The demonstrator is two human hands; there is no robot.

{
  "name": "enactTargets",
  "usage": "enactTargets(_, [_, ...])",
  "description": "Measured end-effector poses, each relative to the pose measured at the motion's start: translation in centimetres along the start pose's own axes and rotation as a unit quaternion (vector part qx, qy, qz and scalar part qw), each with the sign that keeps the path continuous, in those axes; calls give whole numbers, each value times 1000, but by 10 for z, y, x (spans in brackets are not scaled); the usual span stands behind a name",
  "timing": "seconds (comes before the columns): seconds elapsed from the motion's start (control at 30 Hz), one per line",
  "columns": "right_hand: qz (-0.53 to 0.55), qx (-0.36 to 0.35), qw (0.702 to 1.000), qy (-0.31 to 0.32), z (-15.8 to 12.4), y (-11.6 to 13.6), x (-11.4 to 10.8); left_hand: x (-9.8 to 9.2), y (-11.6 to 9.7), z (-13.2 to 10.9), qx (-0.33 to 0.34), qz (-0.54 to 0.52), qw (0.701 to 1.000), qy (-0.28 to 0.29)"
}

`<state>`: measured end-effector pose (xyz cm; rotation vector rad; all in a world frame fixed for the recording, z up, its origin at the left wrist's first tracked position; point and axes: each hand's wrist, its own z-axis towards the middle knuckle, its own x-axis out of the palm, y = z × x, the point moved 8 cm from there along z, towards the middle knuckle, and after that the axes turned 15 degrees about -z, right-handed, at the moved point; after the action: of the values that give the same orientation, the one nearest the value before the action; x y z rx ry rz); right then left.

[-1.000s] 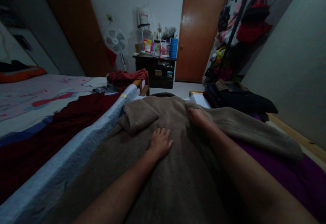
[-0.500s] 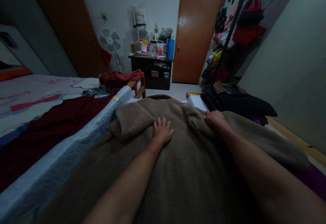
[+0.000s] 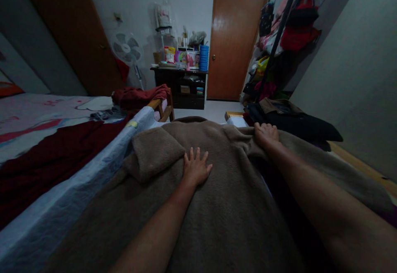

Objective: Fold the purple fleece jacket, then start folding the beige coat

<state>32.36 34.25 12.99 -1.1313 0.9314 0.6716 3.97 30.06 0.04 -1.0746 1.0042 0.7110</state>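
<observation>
A brown fleecy coat (image 3: 217,207) lies spread out in front of me, with its broad lapel (image 3: 158,151) folded over on the left. My left hand (image 3: 197,167) presses flat on the coat's middle beside that lapel, fingers spread. On the other side, my right hand (image 3: 266,134) has its fingers curled over the coat's right lapel near the shoulder, gripping the cloth. From there a sleeve (image 3: 325,161) stretches off to the right under my forearm. Between the coat's right edge and my right arm is a dark gap.
On the left stands a bed with a pale mattress side (image 3: 93,182) and a dark red cloth (image 3: 68,149). Folded dark clothes (image 3: 297,120) are stacked at the right. Farther back are a fan (image 3: 127,49), a black cabinet (image 3: 161,87) and a wooden door (image 3: 228,37).
My right hand has moved slightly right and away from me, drawing the coat's right lapel with it. My left hand stays flat on the coat. The view has shifted a little.
</observation>
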Motion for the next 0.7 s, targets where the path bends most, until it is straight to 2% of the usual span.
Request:
enactTargets(0.07, [-8, 1, 1000, -6, -1, 15, 2, 1, 0, 1, 4, 0, 1000, 5])
enactTargets(0.17, [-4, -44, 998, -35, -6, 61, -4, 3, 0, 2, 8, 0, 1000, 16])
enactTargets(0.3, [78, -205, 974, -55, -20, 148, -11, 4, 1, 3, 9, 1, 1000, 17])
enactTargets(0.37, [110, -231, 965, -52, -23, 173, -4, 4, 1, 3, 11, 1, 1000, 12])
enactTargets(0.47, [130, -214, 968, -9, -17, 183, 22, 5, 2, 3, 16, -4, 1000, 4])
enactTargets(0.57, [122, -153, 978, 71, -3, 176, 52, 6, 2, 2, 22, -8, 1000, 0])
enactTargets(0.7, [123, -58, 982, 130, 17, 171, 60, 7, 3, 2, 22, -7, 1000, -4])
